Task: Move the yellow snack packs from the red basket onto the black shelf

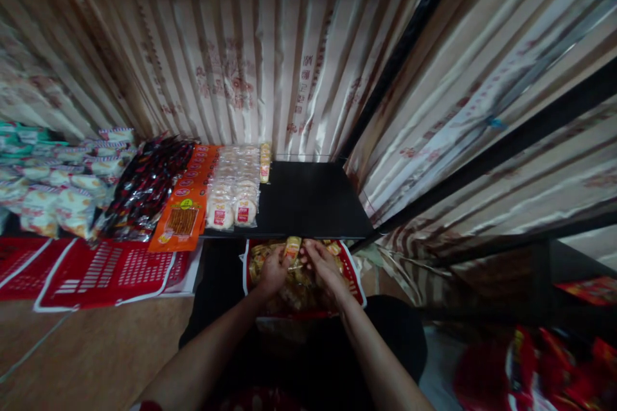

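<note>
A small yellow snack packet (293,247) is pinched in my left hand (274,269), just above the near edge of the shelf board. Close by on its right is my right hand (326,266), its fingers bent and a little apart beside the packet; whether they touch it is unclear. Under both hands sits a red basket with a white rim (357,279), holding many similar yellow packets (299,286). A short row of such packets (265,164) stands at the back of the black shelf (308,196).
Left along the shelf lie clear-wrapped round crackers (234,186), orange snack bags (186,196), dark wrapped packets (147,186) and white packets (72,189). Red baskets (108,273) stand below. A black post (400,54) rises at the right, before pale curtains (231,45).
</note>
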### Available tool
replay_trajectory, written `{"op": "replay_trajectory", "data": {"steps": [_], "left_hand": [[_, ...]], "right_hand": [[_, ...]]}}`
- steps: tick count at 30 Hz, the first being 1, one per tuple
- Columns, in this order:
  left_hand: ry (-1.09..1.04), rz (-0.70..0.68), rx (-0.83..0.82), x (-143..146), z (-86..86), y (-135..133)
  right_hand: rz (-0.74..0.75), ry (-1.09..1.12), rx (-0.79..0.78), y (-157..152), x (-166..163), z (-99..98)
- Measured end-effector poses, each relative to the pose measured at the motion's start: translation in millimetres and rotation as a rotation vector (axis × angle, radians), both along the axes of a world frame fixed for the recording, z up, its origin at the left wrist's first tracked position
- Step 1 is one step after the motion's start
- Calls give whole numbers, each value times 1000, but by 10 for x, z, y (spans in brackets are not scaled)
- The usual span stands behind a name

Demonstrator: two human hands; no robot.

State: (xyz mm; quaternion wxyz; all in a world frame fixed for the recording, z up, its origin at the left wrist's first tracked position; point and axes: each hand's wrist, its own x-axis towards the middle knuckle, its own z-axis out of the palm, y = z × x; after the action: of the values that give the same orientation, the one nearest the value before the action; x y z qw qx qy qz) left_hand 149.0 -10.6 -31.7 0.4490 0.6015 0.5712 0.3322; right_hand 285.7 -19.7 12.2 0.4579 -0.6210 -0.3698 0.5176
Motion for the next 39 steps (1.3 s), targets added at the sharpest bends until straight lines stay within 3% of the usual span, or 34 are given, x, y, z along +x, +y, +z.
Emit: {"op": "replay_trajectory", "data": {"steps": [7,12,17,22,31,39], "left_hand": [[-14,58,28,66,284,183],[-5,68,54,80,468,374],[73,206,214,94,630,524],[18,214,268,123,623,638],[-106,258,124,135,560,1141],[-184,294,66,105,516,1400]], "right_hand": [[61,-176,170,167,-5,-97],[110,-265,223,418,12,4],[113,-267,245,814,-40,77],[92,-334,243,1260,-170,57],[120,-633,198,1948,-482,129],[194,-748,226,2215,-564,60]]}}
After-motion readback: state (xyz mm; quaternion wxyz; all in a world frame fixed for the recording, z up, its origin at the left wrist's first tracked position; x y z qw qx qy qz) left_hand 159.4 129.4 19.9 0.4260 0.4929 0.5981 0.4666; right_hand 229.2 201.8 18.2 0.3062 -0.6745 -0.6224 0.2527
